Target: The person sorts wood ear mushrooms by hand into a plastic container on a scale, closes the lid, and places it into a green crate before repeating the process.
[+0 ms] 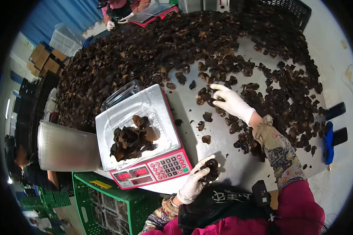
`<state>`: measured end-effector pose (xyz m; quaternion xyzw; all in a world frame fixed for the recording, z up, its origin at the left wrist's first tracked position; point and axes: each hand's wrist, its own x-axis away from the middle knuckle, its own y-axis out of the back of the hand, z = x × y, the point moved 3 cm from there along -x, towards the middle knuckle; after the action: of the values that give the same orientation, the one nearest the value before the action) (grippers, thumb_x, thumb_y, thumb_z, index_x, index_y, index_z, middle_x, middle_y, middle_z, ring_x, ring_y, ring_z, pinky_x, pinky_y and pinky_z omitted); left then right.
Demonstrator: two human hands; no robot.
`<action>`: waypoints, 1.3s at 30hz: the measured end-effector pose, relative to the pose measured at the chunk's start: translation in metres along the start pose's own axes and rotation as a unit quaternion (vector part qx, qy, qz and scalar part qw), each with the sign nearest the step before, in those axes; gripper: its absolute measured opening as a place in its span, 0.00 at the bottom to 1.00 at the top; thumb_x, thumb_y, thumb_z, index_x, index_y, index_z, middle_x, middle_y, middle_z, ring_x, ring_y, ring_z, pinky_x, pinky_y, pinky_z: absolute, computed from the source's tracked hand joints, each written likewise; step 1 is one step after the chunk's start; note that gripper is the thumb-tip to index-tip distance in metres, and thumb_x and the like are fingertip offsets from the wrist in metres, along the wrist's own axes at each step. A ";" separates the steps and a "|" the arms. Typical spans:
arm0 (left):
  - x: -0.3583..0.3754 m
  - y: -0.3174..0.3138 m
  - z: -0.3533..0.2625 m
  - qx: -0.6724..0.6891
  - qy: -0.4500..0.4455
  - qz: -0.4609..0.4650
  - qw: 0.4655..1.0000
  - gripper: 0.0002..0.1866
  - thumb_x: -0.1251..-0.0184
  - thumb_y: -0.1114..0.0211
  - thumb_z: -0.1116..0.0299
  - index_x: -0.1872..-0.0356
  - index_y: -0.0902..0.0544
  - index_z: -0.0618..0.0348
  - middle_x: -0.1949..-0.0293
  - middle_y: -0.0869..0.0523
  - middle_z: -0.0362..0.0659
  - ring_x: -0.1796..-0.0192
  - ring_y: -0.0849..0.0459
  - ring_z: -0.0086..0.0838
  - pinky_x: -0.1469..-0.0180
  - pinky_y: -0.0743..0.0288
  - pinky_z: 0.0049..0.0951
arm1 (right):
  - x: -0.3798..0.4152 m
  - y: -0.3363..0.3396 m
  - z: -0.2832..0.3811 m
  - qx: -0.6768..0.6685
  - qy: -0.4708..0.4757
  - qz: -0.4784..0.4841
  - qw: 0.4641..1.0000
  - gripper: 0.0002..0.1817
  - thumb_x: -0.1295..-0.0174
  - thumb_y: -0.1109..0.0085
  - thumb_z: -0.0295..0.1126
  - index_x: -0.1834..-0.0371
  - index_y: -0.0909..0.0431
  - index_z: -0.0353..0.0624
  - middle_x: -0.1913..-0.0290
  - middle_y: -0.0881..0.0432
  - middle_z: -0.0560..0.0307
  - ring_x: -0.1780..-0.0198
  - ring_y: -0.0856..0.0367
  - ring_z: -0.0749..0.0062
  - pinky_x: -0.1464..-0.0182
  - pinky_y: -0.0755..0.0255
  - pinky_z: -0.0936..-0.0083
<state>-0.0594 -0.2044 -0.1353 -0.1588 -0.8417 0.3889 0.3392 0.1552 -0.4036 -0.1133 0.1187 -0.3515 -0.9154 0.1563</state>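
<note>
My left hand [193, 183], in a white glove, is closed around a dark wood ear mushroom [211, 170] near the table's front edge. Farther out, my right hand [229, 101], also gloved, reaches over loose wood ear mushrooms [202, 97], its fingers stretched out and apart at the edge of a small cluster. To the left stands a red and silver digital scale [170, 166] with lit red digits. On its pan rests a clear plastic container [157, 126] holding a heap of brown wood ear mushrooms [132, 140].
A large pile of wood ears [145, 58] covers the back of the metal table [188, 135]. Stacked clear containers [66, 147] stand left of the scale, above a green crate [141, 207]. Two phones [335, 111] lie at right. Another person [121, 8] works across the table.
</note>
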 end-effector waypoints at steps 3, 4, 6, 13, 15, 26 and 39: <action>-0.004 -0.007 0.001 -0.018 0.018 0.017 1.000 0.24 0.29 0.47 0.73 0.32 0.33 0.56 0.47 0.21 0.42 0.50 0.20 0.26 0.46 0.23 0.29 | -0.021 -0.010 0.002 -0.032 0.024 0.013 0.999 0.10 0.38 0.43 0.30 0.59 0.23 0.34 0.34 0.30 0.45 0.44 0.24 0.53 0.42 0.31 0.68; -0.002 -0.016 -0.004 -0.028 0.030 0.015 0.999 0.24 0.29 0.47 0.73 0.32 0.33 0.56 0.47 0.21 0.42 0.50 0.20 0.26 0.46 0.22 0.29 | -0.031 -0.011 0.005 -0.005 -0.010 0.033 0.999 0.10 0.38 0.42 0.31 0.59 0.24 0.34 0.41 0.26 0.44 0.47 0.23 0.52 0.44 0.30 0.67; -0.002 -0.016 -0.003 -0.025 0.027 0.025 0.999 0.24 0.29 0.47 0.73 0.32 0.33 0.56 0.47 0.21 0.43 0.49 0.20 0.26 0.47 0.22 0.29 | -0.043 -0.010 0.009 -0.019 -0.075 0.019 0.997 0.11 0.38 0.41 0.32 0.58 0.24 0.35 0.60 0.18 0.42 0.58 0.21 0.48 0.51 0.27 0.66; 0.013 -0.007 -0.014 0.009 -0.025 0.011 1.000 0.25 0.30 0.46 0.73 0.32 0.33 0.57 0.46 0.21 0.42 0.48 0.21 0.26 0.46 0.23 0.30 | -0.016 0.014 0.020 -0.533 -0.116 -0.056 0.836 0.13 0.30 0.47 0.31 0.49 0.28 0.34 0.53 0.22 0.57 0.53 0.20 0.76 0.51 0.25 0.80; 0.028 -0.024 -0.037 -0.019 -0.042 0.004 0.999 0.25 0.30 0.45 0.74 0.33 0.33 0.57 0.47 0.21 0.42 0.48 0.22 0.26 0.47 0.23 0.29 | -0.006 0.018 0.058 -0.521 -0.110 -0.039 0.846 0.13 0.30 0.46 0.32 0.49 0.27 0.36 0.55 0.21 0.61 0.55 0.22 0.79 0.51 0.27 0.82; 0.095 -0.015 -0.219 -0.807 -0.370 -0.216 0.405 0.25 0.34 0.38 0.63 0.36 0.28 0.56 0.40 0.24 0.50 0.37 0.28 0.44 0.34 0.36 0.39 | -0.010 -0.086 0.215 0.072 0.311 -0.002 0.948 0.12 0.41 0.41 0.29 0.53 0.22 0.41 0.46 0.23 0.54 0.42 0.28 0.60 0.39 0.34 0.64; 0.124 0.021 -0.261 -0.596 -0.441 -0.125 0.660 0.35 0.37 0.35 0.49 0.33 0.30 0.58 0.34 0.27 0.46 0.29 0.35 0.35 0.27 0.47 0.34 | 0.021 -0.043 0.189 -0.194 0.095 0.045 0.975 0.10 0.36 0.45 0.27 0.54 0.22 0.35 0.51 0.19 0.54 0.49 0.22 0.69 0.45 0.29 0.75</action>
<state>0.0323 0.0178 0.0262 -0.0305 -0.9563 -0.2174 -0.1932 0.0654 -0.2661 -0.0074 0.1563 -0.1561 -0.9426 0.2502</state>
